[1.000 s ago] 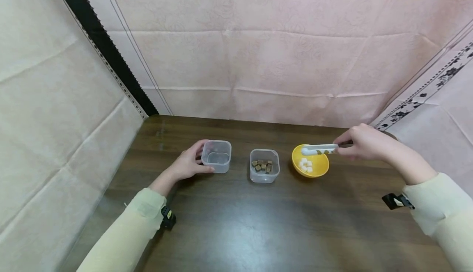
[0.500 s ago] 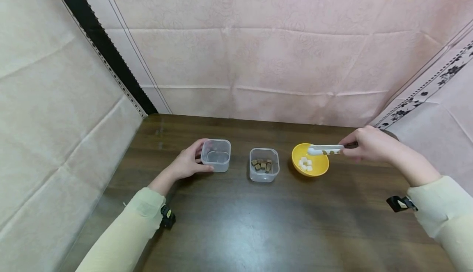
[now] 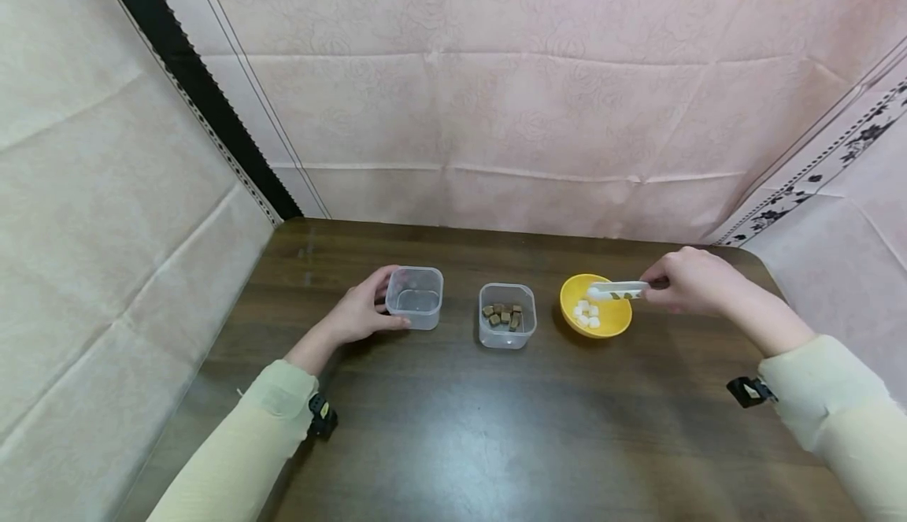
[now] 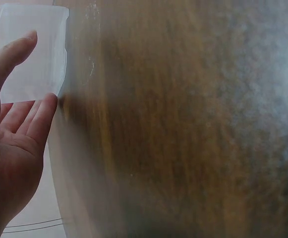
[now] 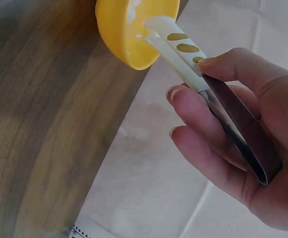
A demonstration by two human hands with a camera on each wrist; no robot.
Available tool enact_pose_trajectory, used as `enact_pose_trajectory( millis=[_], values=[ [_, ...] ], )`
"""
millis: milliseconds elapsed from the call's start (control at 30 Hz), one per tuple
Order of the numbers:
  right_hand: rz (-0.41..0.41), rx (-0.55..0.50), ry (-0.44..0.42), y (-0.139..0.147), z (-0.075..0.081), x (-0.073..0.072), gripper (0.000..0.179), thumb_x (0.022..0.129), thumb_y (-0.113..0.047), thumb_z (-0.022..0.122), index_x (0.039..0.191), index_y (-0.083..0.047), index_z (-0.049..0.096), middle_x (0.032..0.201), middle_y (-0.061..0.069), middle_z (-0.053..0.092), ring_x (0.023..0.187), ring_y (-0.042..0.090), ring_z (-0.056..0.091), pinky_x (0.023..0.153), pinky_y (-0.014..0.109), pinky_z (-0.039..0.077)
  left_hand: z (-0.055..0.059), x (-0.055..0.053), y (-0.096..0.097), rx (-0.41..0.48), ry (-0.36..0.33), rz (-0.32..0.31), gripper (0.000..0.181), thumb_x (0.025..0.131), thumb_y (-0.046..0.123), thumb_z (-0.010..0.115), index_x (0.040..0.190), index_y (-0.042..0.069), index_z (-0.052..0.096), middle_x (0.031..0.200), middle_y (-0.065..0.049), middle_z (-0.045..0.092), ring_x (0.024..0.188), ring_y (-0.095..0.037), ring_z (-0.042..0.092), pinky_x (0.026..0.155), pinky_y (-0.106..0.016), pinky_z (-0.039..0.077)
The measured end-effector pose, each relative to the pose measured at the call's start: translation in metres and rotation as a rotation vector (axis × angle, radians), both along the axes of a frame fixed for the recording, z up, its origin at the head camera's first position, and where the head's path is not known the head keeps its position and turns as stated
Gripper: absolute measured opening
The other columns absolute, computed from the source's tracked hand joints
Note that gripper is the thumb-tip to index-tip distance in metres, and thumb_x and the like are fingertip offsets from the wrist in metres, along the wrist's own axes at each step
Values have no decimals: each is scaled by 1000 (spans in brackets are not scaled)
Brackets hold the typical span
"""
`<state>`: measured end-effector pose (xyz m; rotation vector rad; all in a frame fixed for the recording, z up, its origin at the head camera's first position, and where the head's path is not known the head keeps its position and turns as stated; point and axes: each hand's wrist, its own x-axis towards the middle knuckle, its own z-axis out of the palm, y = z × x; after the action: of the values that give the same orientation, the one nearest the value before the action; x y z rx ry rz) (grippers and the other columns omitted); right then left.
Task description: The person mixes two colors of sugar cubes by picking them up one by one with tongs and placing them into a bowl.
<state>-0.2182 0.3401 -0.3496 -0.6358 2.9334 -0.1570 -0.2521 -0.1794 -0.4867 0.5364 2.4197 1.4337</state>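
Observation:
On the left of the table, my left hand (image 3: pixel 366 311) holds an empty clear plastic container (image 3: pixel 414 298) by its side, thumb on the near side and fingers behind. In the left wrist view the thumb and fingers (image 4: pixel 40 124) lie along the container (image 4: pixel 39 59). My right hand (image 3: pixel 697 279) pinches small tongs (image 3: pixel 618 290) with white, gold-marked tips and a dark metal handle. Their tips reach over the yellow bowl (image 3: pixel 616 325), where several white cubes (image 3: pixel 586 312) lie. The right wrist view shows the tongs (image 5: pixel 186 49) gripped between thumb and fingers, tips inside the bowl's rim (image 5: pixel 116 39).
A second clear container (image 3: pixel 507 341) with several brown cubes (image 3: pixel 503 316) stands between the held container and the bowl. Pale patterned cloth (image 3: pixel 496 128) hangs along the back and sides of the dark wooden table (image 3: pixel 460 427).
My right hand has drawn the tongs a little to the right, then back left over the bowl. The left hand and its container keep their place.

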Motion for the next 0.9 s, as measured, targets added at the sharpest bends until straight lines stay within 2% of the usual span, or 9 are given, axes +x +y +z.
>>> enact_pose_trajectory(
  millis=[267,600,900],
  values=[
    [10,8,-11,-6,-9,-8,9,88,-17,74,80,-20,77,60,-13,49,56,9,43,52,30,32,1,2,0,13,0,-4,93,86,8,92,161,9,36,156,-20,51,146,-39,51,110,-51,54],
    [-38,-10,-126,-9,-12,-14,11,93,-18,70,91,-16,81,57,-11,58,53,9,56,53,30,42,4,4,0,12,-8,2,93,86,8,92,161,9,36,156,-20,50,147,-41,50,111,-52,52],
    [-19,-1,-55,-6,-5,-11,8,91,-19,73,87,-19,80,67,-11,57,61,11,47,56,31,38,2,2,0,15,-18,-1,93,85,7,92,160,11,37,156,-17,50,147,-37,50,111,-51,52]
  ],
)
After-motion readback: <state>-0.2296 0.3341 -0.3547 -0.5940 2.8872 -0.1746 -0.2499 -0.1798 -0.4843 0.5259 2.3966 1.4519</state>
